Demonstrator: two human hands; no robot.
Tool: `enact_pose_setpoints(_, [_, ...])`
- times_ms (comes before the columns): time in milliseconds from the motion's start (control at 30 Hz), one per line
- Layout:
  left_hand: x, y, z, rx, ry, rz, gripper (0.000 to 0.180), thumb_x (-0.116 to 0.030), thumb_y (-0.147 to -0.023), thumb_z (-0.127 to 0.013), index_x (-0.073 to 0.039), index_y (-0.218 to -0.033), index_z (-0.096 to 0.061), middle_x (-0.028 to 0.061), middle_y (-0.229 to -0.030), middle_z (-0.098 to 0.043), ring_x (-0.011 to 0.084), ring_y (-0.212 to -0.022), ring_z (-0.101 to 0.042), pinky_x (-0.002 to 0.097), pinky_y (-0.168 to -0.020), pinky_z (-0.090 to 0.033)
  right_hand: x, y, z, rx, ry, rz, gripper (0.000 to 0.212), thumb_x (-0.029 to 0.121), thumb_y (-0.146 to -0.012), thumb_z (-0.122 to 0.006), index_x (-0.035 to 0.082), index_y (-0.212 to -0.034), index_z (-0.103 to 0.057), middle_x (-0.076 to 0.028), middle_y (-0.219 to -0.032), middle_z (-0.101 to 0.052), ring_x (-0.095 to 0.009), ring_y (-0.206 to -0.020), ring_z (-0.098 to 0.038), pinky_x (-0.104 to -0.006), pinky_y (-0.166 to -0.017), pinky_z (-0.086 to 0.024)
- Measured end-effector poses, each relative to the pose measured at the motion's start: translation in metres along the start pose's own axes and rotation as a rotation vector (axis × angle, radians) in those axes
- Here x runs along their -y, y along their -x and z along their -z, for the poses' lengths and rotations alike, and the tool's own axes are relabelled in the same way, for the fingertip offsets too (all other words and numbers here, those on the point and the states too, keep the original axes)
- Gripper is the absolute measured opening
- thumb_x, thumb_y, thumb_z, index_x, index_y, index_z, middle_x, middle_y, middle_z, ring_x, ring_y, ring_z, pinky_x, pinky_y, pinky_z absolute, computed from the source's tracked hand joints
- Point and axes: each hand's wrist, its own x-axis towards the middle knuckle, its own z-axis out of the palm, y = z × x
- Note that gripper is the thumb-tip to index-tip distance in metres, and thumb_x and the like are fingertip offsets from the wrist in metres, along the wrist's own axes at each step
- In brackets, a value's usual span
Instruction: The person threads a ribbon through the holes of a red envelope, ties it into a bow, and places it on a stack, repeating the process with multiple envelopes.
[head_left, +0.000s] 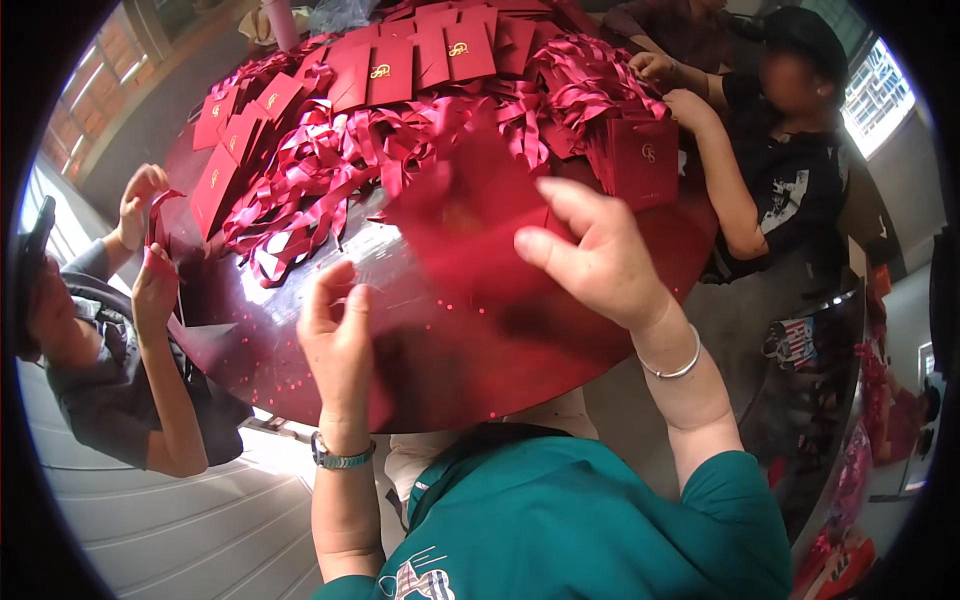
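Observation:
A flat red paper bag (pixel 465 225), smeared by motion, hovers over the table in front of me. Its right edge is beside the spread thumb and fingers of my right hand (pixel 600 250), which looks open; I see no firm grip on the bag. My left hand (pixel 337 335) is held above the near left of the table, fingers loosely bent, thumb apart, nothing visible between them. Beyond both hands lies a heap of shiny red ribbons (pixel 320 170). Similar flat red bags with gold emblems (pixel 390 72) are stacked behind it.
The round dark red table (pixel 560 365) has small red specks near its front. At the left, a person (pixel 150 300) handles a red ribbon. Another person in a black cap (pixel 775 180) reaches toward the pile at the right, beside upright red bags (pixel 640 165). A pink bottle (pixel 281 25) stands at the back.

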Motion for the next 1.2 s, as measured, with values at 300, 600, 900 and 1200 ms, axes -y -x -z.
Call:
enact_pose_setpoints(300, [0.002,0.011,0.013,-0.419,0.157,-0.037,0.038,-0.001,-0.092,-0.059,0.000,-0.129,-0.052,0.0091,-0.123,-0.057,0.0159,-0.109,-0.053,0.0303,-0.098,-0.041,0.005,0.003,-0.105,0.236,0.505,0.364,0.052,0.031,-0.086,-0.068,0.000,-0.126,-0.056,-0.014,-0.110,-0.065,-0.030,-0.097,-0.065,-0.0377,-0.082,-0.054])
enact_pose_setpoints(600, [0.016,-0.001,0.023,-0.018,-0.433,-0.183,0.031,-0.003,-0.084,-0.064,-0.001,-0.115,-0.062,0.0137,-0.110,-0.064,0.0280,-0.102,-0.060,0.0371,-0.090,-0.045,-0.095,0.012,-0.036,0.012,0.772,0.201,0.020,0.013,-0.083,-0.067,0.007,-0.102,-0.066,-0.009,-0.096,-0.067,-0.030,-0.091,-0.063,-0.0404,-0.079,-0.053])
enact_pose_setpoints(900, [0.020,-0.068,-0.028,0.118,-1.080,-0.276,0.037,-0.016,-0.080,-0.071,-0.001,-0.114,-0.064,0.0163,-0.099,-0.066,0.0353,-0.096,-0.060,0.0451,-0.087,-0.047,-0.110,0.044,-0.015,-0.180,0.545,0.031,0.006,0.008,-0.091,-0.060,0.004,-0.093,-0.063,-0.010,-0.083,-0.067,-0.025,-0.066,-0.062,-0.0339,-0.062,-0.049])
enact_pose_setpoints(1200, [0.014,-0.086,-0.029,0.443,-0.427,0.104,0.037,-0.003,-0.072,-0.078,0.002,-0.106,-0.065,0.0082,-0.094,-0.069,0.0156,-0.086,-0.066,0.0299,-0.081,-0.052,-0.042,0.059,0.011,0.223,-1.022,0.071,0.038,-0.001,-0.090,-0.048,-0.012,-0.125,-0.054,-0.026,-0.112,-0.067,-0.031,-0.087,-0.071,-0.0334,-0.076,-0.059])
